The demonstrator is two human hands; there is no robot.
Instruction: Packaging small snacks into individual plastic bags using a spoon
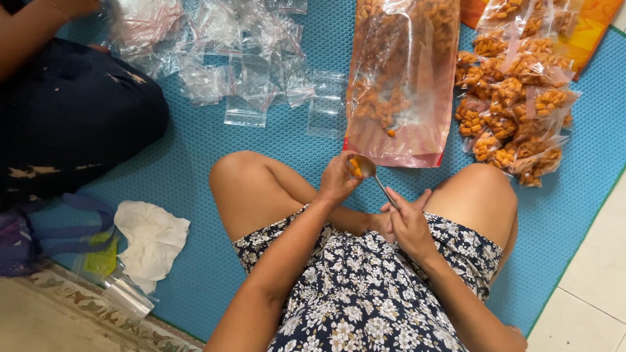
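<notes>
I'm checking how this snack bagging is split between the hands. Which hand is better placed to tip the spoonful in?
Right. The right hand grips the spoon by its handle, bowl at the left hand, which seems to hold a small bag of orange snacks at the bowl.

Landmark: big bag of snacks (399,78), lying on mat (195,150). Heap of small filled packets (515,104) just right of it, also on mat. Scatter of empty small bags (248,72) left of it. Spoon (372,173) just below its near edge, between knees. Crumpled cloth (151,238) far lower left. Tiled floor (593,274) beyond mat edge, lower right.
</notes>
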